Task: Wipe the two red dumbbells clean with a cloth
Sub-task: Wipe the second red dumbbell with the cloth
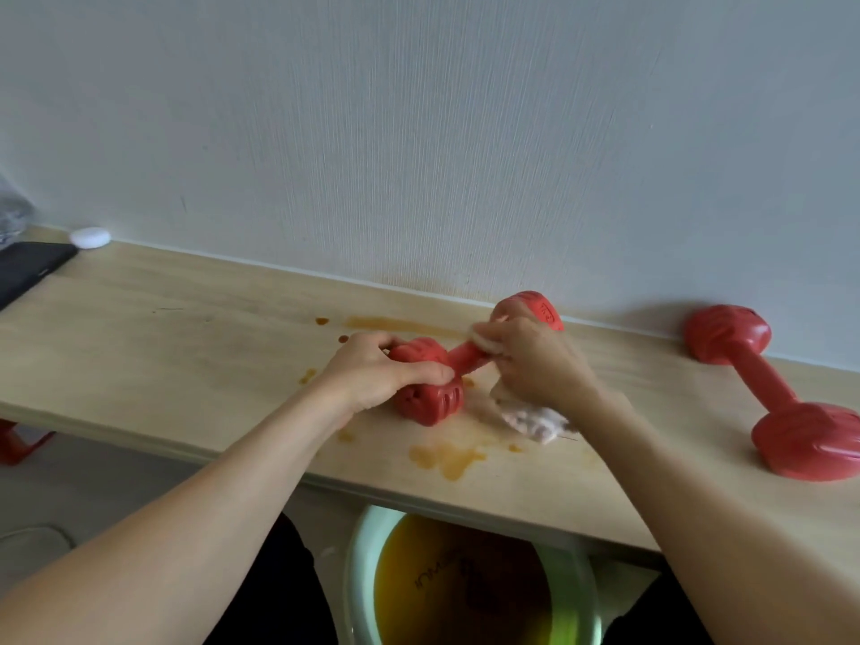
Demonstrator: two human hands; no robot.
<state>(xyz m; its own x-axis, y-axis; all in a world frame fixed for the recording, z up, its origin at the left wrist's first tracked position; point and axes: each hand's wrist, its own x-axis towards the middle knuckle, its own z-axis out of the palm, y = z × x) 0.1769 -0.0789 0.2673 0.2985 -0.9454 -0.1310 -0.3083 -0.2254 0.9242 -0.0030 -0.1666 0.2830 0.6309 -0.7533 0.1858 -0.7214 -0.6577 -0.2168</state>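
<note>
Your left hand [372, 374] curls over the near head of the red moulded-plastic dumbbell [465, 358] lying on the pale wooden tabletop [186, 328], fingers wrapped round that ribbed head and pinning it down. Your right hand [535, 365] grips a bunched pinkish-white soft cloth [535, 423], fingers closed round it at the bar just short of the far head; a loose tail of cloth hangs out below your palm onto the wood. The second red dumbbell [768, 388] lies well apart, off past your right fingers, untouched, its far head near the white wall [419, 132].

Handling, as a guess: hard and stiff, smooth bar probably slick if wet, round heads likely to roll, so keep hold at the ribbed head where the grooves give purchase. Weight can't be told. Cloth is limp, keep it wadded. Orange stains [446, 456] lie on the wood just below your fingers. A pale green basin of yellowish liquid [363, 551] sits under the table edge.
</note>
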